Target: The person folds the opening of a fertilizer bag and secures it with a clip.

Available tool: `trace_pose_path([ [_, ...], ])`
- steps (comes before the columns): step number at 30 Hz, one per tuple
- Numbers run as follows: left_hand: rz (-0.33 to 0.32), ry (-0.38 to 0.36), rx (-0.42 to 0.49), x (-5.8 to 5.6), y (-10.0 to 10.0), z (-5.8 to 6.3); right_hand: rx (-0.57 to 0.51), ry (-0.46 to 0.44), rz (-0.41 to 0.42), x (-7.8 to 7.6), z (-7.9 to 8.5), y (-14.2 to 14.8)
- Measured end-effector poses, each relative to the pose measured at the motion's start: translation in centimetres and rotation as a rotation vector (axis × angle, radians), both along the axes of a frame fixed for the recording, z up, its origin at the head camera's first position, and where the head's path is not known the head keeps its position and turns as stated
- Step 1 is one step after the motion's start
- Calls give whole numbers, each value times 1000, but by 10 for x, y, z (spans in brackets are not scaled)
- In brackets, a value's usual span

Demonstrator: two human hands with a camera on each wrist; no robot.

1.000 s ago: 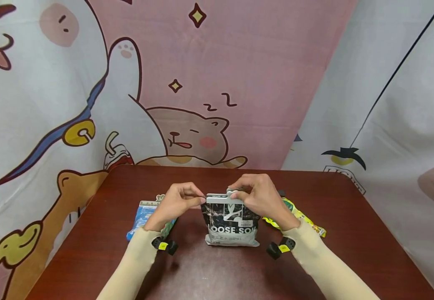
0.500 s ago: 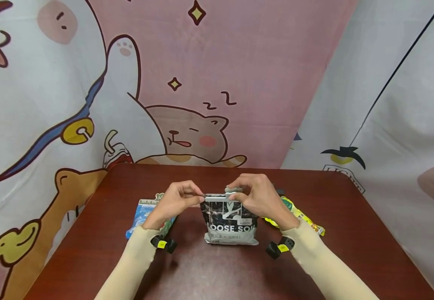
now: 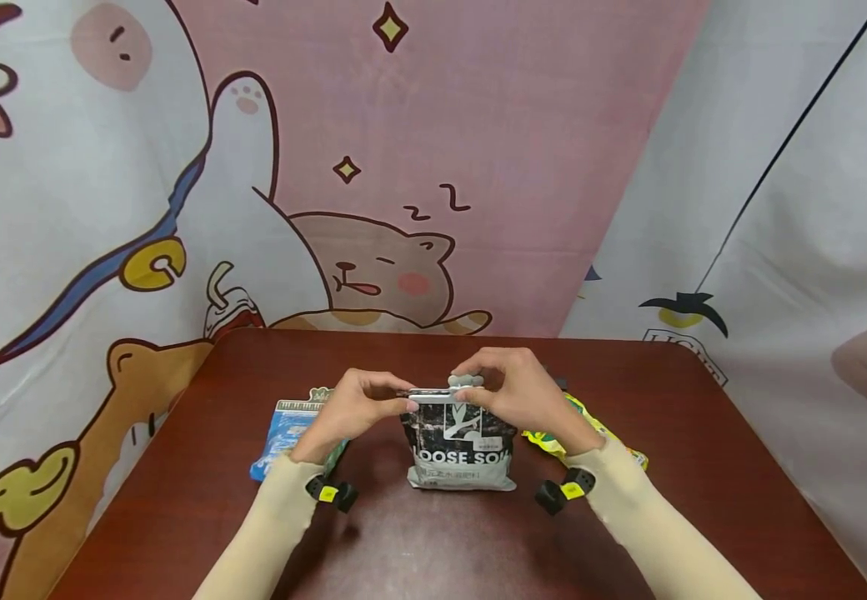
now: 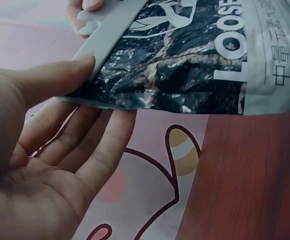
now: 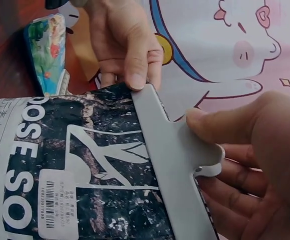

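A black and white plastic bag [image 3: 459, 457] lettered "LOOSE SO…" stands upright mid-table. Along its top edge sits a pale grey bag clip [image 5: 161, 147] with a rounded lever handle. My left hand [image 3: 358, 412] pinches the bag's top left corner at the clip's end, thumb in front; in the left wrist view the other fingers reach behind the bag. With thumb and fingers on either side of the handle, my right hand [image 3: 512, 392] grips the clip near its middle. The back of the clip is hidden in the head view.
A blue pack [image 3: 283, 437] with a pale strip along its top lies left, partly behind the left hand. On the right, a yellow pack [image 3: 546, 444] lies partly under the right forearm. The brown table [image 3: 418, 542] ends at a printed cloth backdrop [image 3: 538, 167].
My left hand has shifted slightly right, its thumb now lower on the front of the bag's corner. The clip's handle shows more above the right thumb. The bag stays in place.
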State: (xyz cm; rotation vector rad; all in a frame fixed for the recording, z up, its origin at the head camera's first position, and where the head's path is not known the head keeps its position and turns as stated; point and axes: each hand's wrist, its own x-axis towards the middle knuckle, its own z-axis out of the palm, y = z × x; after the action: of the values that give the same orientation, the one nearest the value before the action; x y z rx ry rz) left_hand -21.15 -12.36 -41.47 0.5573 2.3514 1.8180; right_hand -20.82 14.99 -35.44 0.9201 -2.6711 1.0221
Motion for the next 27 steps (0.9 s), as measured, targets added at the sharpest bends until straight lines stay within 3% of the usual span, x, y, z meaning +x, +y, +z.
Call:
trace_pose_path([
  [7,59,-2,-38,2,4,-1,-32,-227,-47,-2,3,16],
  [12,72,-17,-49,1,5,-3,-135,-378,-43,-3,-1,35],
  [18,69,-29,-48,-1,3,-3,-236,-414,-32,-4,-18,55],
  [27,54,-46,9,2,4,-6,-339,-415,-48,8,-54,67],
])
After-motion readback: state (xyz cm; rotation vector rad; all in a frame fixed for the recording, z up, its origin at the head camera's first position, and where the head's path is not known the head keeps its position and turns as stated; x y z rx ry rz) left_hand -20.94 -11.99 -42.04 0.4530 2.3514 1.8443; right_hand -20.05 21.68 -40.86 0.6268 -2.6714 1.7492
